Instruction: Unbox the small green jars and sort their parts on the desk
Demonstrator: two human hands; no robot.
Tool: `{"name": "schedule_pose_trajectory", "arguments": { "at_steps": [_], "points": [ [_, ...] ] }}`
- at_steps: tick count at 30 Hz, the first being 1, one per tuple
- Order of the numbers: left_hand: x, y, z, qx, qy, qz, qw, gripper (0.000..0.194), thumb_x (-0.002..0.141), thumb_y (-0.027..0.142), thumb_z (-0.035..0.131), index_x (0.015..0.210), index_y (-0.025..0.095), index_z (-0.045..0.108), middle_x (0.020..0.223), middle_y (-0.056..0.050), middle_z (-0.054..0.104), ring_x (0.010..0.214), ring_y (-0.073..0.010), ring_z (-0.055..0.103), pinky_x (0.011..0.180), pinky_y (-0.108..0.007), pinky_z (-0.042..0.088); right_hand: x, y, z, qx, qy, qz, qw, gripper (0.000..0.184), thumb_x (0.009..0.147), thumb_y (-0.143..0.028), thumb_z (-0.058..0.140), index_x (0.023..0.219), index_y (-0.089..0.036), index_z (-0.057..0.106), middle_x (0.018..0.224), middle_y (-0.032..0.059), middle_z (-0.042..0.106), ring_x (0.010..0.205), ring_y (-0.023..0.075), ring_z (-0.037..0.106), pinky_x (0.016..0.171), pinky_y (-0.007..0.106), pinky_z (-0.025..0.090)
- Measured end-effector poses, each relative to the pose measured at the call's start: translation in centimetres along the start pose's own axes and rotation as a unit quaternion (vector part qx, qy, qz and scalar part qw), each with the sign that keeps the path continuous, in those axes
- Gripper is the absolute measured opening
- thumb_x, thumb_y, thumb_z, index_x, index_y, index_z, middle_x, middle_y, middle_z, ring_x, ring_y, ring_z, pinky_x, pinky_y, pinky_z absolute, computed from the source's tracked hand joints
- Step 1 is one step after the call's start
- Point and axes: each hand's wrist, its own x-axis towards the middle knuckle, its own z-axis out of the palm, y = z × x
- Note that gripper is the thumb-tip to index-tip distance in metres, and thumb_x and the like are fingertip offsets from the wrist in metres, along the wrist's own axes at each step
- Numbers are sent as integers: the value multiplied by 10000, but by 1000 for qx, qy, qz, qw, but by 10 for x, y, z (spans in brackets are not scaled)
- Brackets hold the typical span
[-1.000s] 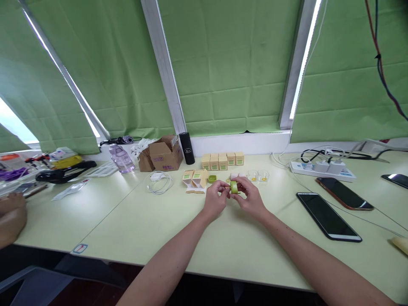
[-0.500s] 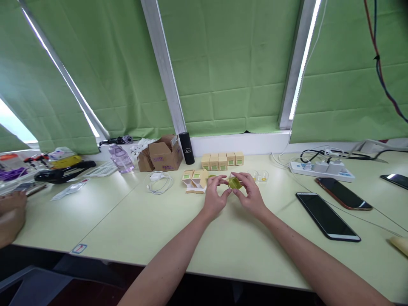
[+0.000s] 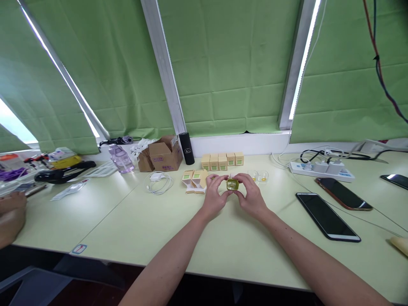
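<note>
Between my two hands is a small green plastic case (image 3: 232, 184), squarish with rounded corners, its hollow side turned up toward me. The fingers and thumb of my left hand (image 3: 215, 194) are around its left edge. My right hand (image 3: 252, 196) grips the opposite edge, thumb at the near side. Just left of my left hand, unfolded small cardboard boxes (image 3: 194, 182) lie on the table. Beyond my right hand sits a clear plastic tray (image 3: 263, 176) with round wells and yellow bits in it. A second green piece behind my left hand is hidden now.
Several small kraft boxes (image 3: 218, 162) line the back of the table, beside a black bottle (image 3: 186, 148) and an open carton (image 3: 164, 155). Phones (image 3: 328, 216) and a power strip (image 3: 321, 170) lie right. At far left rests another person's hand (image 3: 12, 216).
The green case has been turned from lying on its side to hollow side up. My left hand has opened wider and moved around its left edge.
</note>
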Motion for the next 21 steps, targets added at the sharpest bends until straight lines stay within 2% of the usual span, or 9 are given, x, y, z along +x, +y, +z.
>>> {"name": "schedule_pose_trajectory", "arguments": {
  "at_steps": [14,18,21],
  "points": [
    [1,1,0,32,-1,20,999,372,846,201,784,1201,272,698,1189,-71,690,1274,-302,448,1105,-519,431,-1,0,-2,-12,-2,-22,1000,430,925,-125,549,1323,-284,577,1289,121,586,1244,304,594,1045,542,550],
    [1,1,0,49,12,36,998,359,856,207,772,1199,271,687,1193,-70,684,1284,-307,442,1096,-517,436,-2,0,-3,-49,11,-20,999,418,931,-180,581,1334,-290,582,1314,125,573,1190,311,612,983,531,574],
    [0,1,0,63,19,55,996,390,848,190,773,1217,271,677,1196,-74,677,1268,-313,451,1083,-519,447,-2,3,-4,-94,39,-31,994,346,940,-196,588,1267,-290,648,1229,121,592,1111,307,607,887,505,591]
  ]
}}
